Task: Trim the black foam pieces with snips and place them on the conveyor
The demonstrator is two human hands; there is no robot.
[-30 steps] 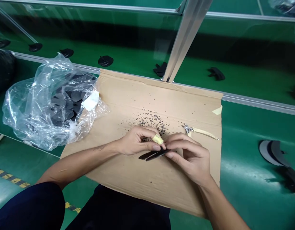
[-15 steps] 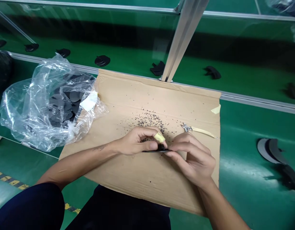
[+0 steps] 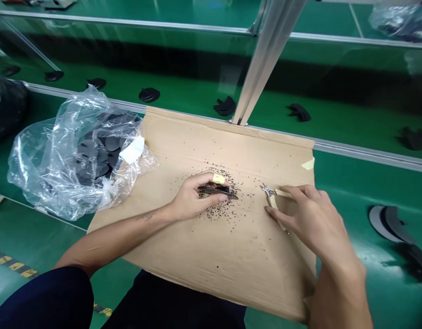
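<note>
My left hand (image 3: 193, 196), closed over the middle of the cardboard, pinches a thin black plastic part (image 3: 214, 191) between thumb and fingers. Yellow tape wraps one of its fingers. Tiny black scraps (image 3: 224, 212) lie scattered beneath and around that hand. To the right, my right hand (image 3: 310, 219) has its thumb and fingers on the two pale yellow handles of a pair of nippers (image 3: 273, 197). The metal jaws point away to the left, apart from the black part.
A clear plastic bag (image 3: 60, 155) of black parts stands left of the cardboard sheet (image 3: 197, 256). Behind the sheet rise a metal post (image 3: 266, 64) and a rail. Black parts (image 3: 225, 106) sit in a row on the green belt beyond. More parts (image 3: 391, 224) lie at right.
My right hand has left the black part and moved right onto the nippers, whose handles are now spread. My left hand has lifted slightly away from me, still holding the part.
</note>
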